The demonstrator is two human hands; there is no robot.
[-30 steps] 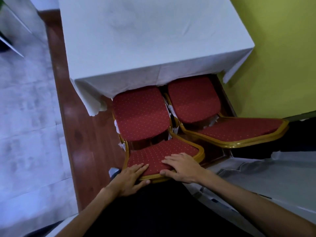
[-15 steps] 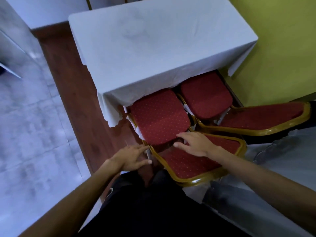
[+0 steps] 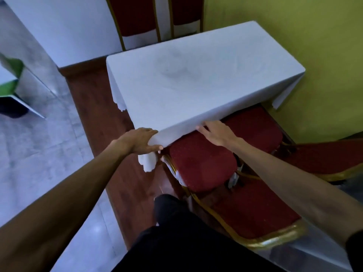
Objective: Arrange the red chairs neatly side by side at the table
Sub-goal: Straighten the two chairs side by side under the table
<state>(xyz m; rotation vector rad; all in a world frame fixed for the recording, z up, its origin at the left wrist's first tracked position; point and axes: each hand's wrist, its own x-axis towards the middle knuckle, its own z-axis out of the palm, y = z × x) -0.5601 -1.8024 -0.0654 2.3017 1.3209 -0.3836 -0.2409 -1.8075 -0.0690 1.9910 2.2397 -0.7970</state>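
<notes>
Two red chairs with gold frames stand side by side at the near edge of a table under a white tablecloth. The left chair has its seat partly under the cloth and its backrest toward me. The right chair sits close beside it, its backrest angled out to the right. My left hand grips the cloth's near-left corner between thumb and fingers. My right hand reaches over the left chair's seat, its straight fingertips touching the cloth's near hem.
A yellow-green wall runs close along the table's right side. Two more red chairs stand at the far end. A brown wooden floor strip lies left of the table, grey tiles beyond. My dark-clothed leg is beside the left chair.
Both hands have left the left chair's backrest and moved forward to the tablecloth's near edge. My view has risen and pulled back, so more of the table shows.
</notes>
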